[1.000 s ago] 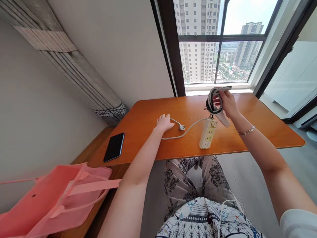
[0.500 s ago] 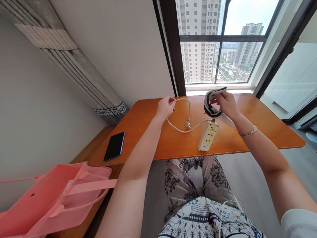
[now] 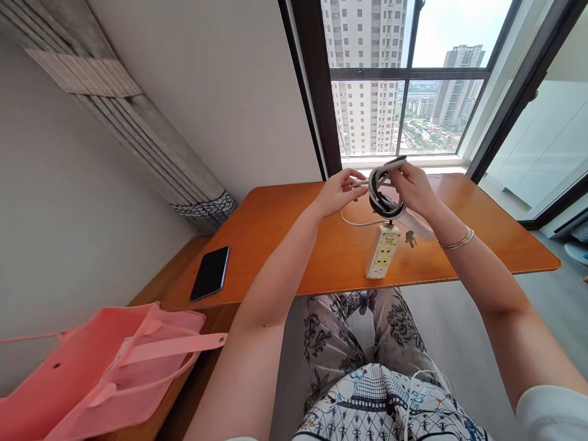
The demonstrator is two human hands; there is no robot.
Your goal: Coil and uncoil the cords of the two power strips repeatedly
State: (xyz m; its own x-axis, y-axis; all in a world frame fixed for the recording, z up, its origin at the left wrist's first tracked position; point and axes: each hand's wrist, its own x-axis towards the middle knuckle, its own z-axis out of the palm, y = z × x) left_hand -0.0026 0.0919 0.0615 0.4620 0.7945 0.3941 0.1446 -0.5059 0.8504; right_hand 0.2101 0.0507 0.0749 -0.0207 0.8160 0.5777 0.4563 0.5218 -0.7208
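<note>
Over the tabletop [image 3: 275, 245], your right hand [image 3: 416, 191] grips the coiled cables [image 3: 375, 192] in its fingers; your left hand [image 3: 339, 192] has its fingers closed on the white cord [image 3: 361, 224]; the power strip [image 3: 383, 251] shows just below, the plug [image 3: 410, 238] beside it.

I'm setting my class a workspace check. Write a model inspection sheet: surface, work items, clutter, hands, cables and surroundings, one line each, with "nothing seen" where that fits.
Surface: brown table, smooth and glossy, with rounded corners.
Work items: coil of black and pale cable; strip near the table's near edge, sockets showing; plug to the strip's right.
Clutter: phone at the table's left end; pink bag beyond it.
Hands: left hand has the cord between its fingers; right hand grips the coil.
Cables: the coil is looped; the cord curves loosely left of the strip.
Surroundings: window ahead; curtain at left.
</note>
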